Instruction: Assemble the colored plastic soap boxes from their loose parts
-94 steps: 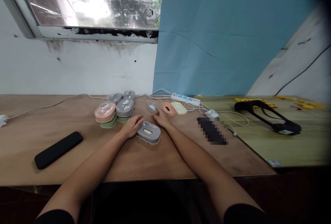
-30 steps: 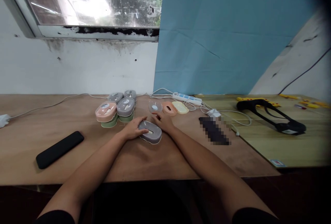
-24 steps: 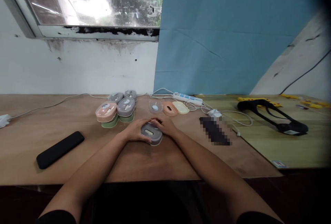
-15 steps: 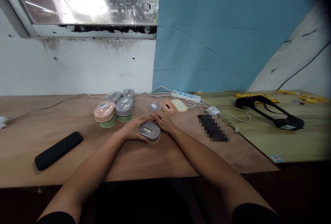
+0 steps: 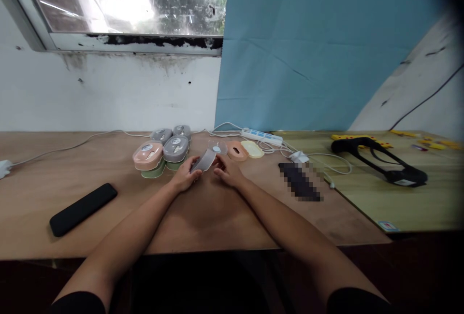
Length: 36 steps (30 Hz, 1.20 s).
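Observation:
A small grey oval box (image 5: 205,160) is tipped up on its side above the table, its smooth side wall facing me. My left hand (image 5: 185,175) is closed around its left end, thumb at the front. My right hand (image 5: 229,171) is at the box's right end, thumb and fingers apart; whether the fingertips touch it I cannot tell. Just behind lie a clear lid (image 5: 220,147) with a pale round spot, an orange oval lid (image 5: 237,151) with a slot, and a cream oval piece (image 5: 253,149).
Stacked oval boxes, a pink-topped one (image 5: 148,155) and grey-topped ones (image 5: 176,148), stand left of my hands. A black phone (image 5: 83,209) lies front left. At the back right are a power strip (image 5: 261,136), white cables, a blurred dark item (image 5: 300,181) and a black frame (image 5: 380,162).
The grey box has gone from lying flat to tipped up, a little farther back. My left hand has shifted its grip with it; my right hand's fingers have parted at the box's end.

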Each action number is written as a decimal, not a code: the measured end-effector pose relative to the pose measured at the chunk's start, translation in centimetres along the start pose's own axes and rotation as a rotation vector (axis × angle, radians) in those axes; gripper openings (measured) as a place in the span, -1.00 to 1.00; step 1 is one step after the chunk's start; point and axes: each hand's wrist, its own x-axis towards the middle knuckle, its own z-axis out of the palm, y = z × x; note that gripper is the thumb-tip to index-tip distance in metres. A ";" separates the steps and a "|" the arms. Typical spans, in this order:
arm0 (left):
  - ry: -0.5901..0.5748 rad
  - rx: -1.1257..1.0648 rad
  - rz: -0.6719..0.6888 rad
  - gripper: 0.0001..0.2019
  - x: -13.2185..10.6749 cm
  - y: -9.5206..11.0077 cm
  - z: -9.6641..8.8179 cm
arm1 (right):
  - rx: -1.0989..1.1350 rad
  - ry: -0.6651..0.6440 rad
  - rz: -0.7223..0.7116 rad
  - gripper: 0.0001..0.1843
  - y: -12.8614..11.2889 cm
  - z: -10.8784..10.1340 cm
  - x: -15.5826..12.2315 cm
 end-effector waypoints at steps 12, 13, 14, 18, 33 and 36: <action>-0.073 -0.004 0.030 -0.04 -0.3 1.1 0.2 | 0.002 0.110 0.044 -0.88 -1.4 1.1 0.6; -0.071 -0.009 0.029 -0.04 -0.3 1.2 0.2 | 0.015 0.109 0.039 -0.88 -1.4 1.0 0.6; -0.068 -0.017 0.030 -0.03 -0.3 1.3 0.3 | 0.027 0.110 0.037 -0.88 -1.5 1.0 0.7; -0.069 -0.056 0.049 -0.06 -0.4 1.8 0.5 | 0.038 0.139 0.061 -0.89 -1.8 0.9 0.6; -0.026 -0.115 0.010 -0.10 0.0 0.8 0.9 | 0.093 0.187 0.104 -0.94 -1.2 1.5 0.4; -0.019 -0.097 0.009 -0.11 0.0 0.6 0.7 | 0.148 0.203 0.126 -0.82 -1.0 1.6 0.4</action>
